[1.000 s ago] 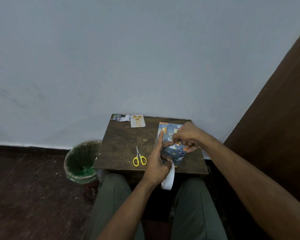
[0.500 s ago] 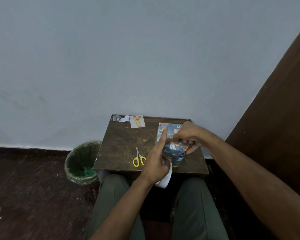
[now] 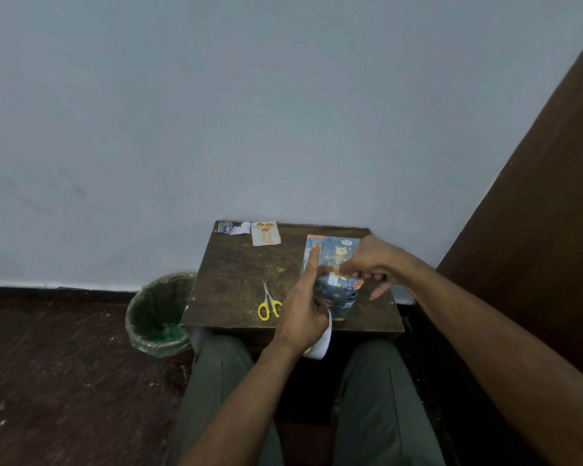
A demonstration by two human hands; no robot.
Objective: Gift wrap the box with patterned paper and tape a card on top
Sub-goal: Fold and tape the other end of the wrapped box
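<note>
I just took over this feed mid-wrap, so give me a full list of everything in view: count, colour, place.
wrapped box: one, blue patterned paper with a yellow bear, right side of the table, between both hands
tape roll: one, white, at the left hand, hanging over the table's near edge
scissors: one pair, yellow handles, flat on the table left of the box
card: one, white with orange print, far edge of the table
paper scrap: one, blue and white, far left corner
table: one, dark brown wood, against the wall
bin: one, green liner, on the floor left of the table
left hand: forefinger raised, holding the tape roll
right hand: fingers curled on the box top
</note>
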